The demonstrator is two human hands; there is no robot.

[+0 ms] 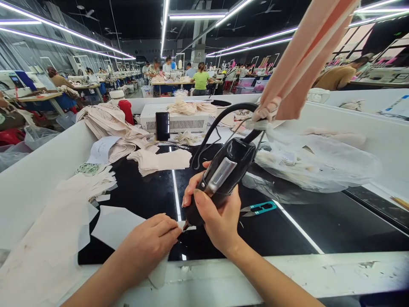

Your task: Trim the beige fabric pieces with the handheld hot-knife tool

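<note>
**Over a black surface, a corded tool**

A clear plastic bag lies at centre right of the frame. The tool tilts at centre, its cord arching up, the right hand's grip wrapped around its body. At lower centre, the left hand's grip pinches a pale strip at the tool's tip. Teal snips rest right of centre.

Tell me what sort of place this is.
Most likely a garment workshop: what look like sewing machines stand at the left, pale cloth lies piled up, and snips rest on the black worktop.
</note>
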